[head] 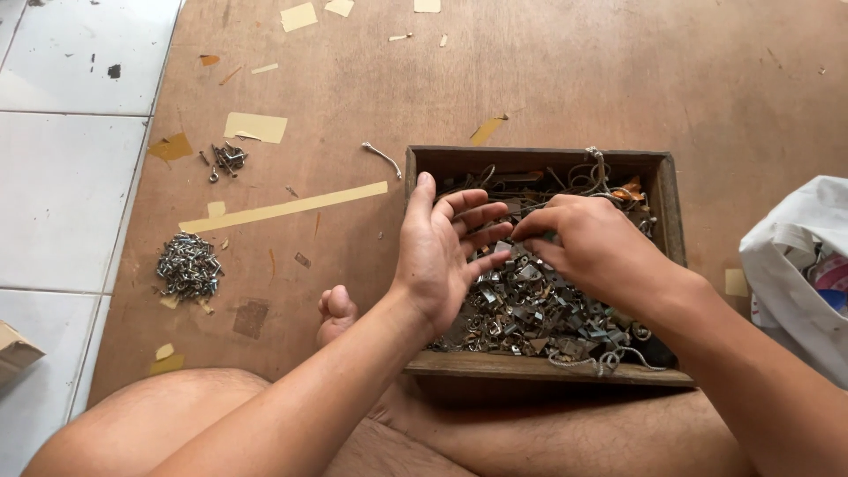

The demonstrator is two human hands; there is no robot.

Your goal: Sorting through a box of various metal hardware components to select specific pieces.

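Note:
A wooden box (pixel 669 203) full of small mixed metal parts (pixel 521 305) sits on a brown plywood board in front of me. My left hand (pixel 442 252) hovers over the box's left side, palm turned up and fingers spread, holding nothing that I can see. My right hand (pixel 587 243) is over the middle of the box, fingertips pinched together near the left hand's fingers; whether a small part sits between them is hidden. Wires and hooks lie among the parts at the back of the box.
On the board to the left lie a pile of small screws (pixel 188 267) and a smaller cluster of hooks (pixel 227 160). A bent wire (pixel 382 157) lies near the box. A white bag (pixel 799 265) sits at the right. White floor tiles (pixel 62 177) border the board on the left.

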